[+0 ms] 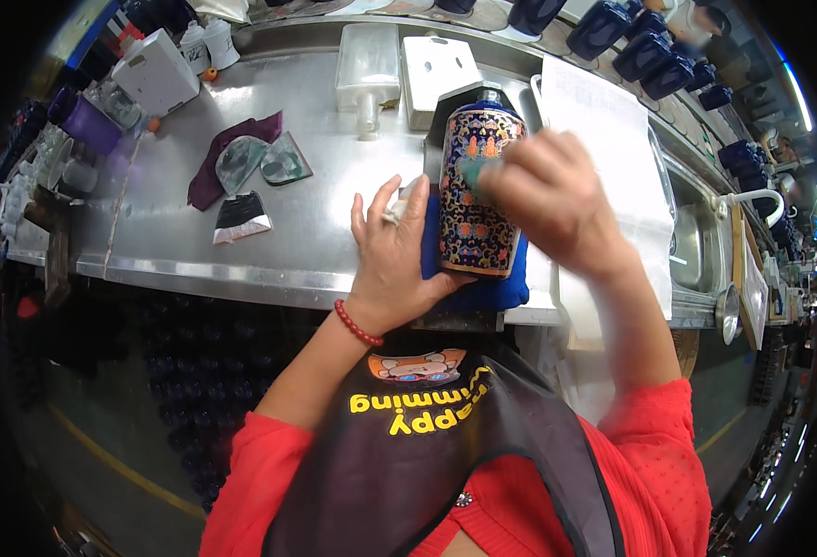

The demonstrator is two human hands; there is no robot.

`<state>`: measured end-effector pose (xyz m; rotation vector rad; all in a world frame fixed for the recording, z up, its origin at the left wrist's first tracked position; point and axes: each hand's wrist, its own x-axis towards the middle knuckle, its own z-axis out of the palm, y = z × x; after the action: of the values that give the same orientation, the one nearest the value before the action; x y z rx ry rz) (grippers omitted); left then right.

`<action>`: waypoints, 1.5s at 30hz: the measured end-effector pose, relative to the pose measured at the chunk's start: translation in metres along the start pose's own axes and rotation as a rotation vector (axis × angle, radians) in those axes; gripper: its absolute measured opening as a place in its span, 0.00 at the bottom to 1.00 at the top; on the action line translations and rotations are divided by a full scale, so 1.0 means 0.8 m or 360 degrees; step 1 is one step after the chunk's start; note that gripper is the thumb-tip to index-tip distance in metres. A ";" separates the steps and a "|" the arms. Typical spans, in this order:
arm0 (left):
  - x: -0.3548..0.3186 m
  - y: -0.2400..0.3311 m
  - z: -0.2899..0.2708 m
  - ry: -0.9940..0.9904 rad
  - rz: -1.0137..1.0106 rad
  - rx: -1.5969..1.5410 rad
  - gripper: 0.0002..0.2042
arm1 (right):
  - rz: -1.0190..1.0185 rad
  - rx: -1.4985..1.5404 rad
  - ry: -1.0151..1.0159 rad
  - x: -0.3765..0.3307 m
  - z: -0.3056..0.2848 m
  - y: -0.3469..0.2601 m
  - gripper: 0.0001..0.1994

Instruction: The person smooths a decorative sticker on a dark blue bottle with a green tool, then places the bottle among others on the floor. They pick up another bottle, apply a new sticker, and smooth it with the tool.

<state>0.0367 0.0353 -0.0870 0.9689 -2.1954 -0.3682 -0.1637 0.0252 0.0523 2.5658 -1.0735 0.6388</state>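
Steel counter (306,241) fills the middle of the frame, with a crowded workshop around its curved rim. Near the center, the right hand (557,190) is blurred, its fingers bunched and apparently pinching a green pad (471,170) against the patterned face of a bottle (469,227). On the left hand (385,241) the fingers are spread, a white scrap (396,209) between them, the thumb reaching to the bottle's lower end.

The bottle lies just right of center, neck toward the top of the frame, over a blue cloth (510,292). Judging by this view, the pad work is under way: floral pattern covers the face wherever it shows and looks whole. The neck carries no cap that I can make out. How much of the face the pad has covered I cannot tell, and the underside is hidden.

Farther out, a maroon cloth (209,176) and a green scrap (286,160) lie left of center, a clear bottle (368,65) at upper center. Dark blue bottles (643,56) at upper right show no pattern I can discern.
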 end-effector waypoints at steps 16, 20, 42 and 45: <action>-0.019 0.025 -0.003 0.0215 0.0121 0.0115 0.39 | 0.0652 0.0833 0.0238 -0.100 0.005 -0.030 0.13; -0.038 0.035 0.005 0.0155 0.0140 0.0124 0.36 | 0.0739 0.0893 0.0291 -0.122 0.021 -0.029 0.13; -0.037 0.039 -0.008 0.0260 0.0017 -0.0026 0.25 | 0.0442 0.0570 0.0480 -0.127 0.036 -0.030 0.18; -0.036 0.041 -0.012 0.0249 0.0098 0.0058 0.21 | 0.0388 0.0653 0.0519 -0.134 0.037 -0.036 0.19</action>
<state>0.0393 0.0789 -0.0773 0.9154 -2.0905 -0.2166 -0.2010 0.0966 -0.0297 2.5331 -1.2509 1.4161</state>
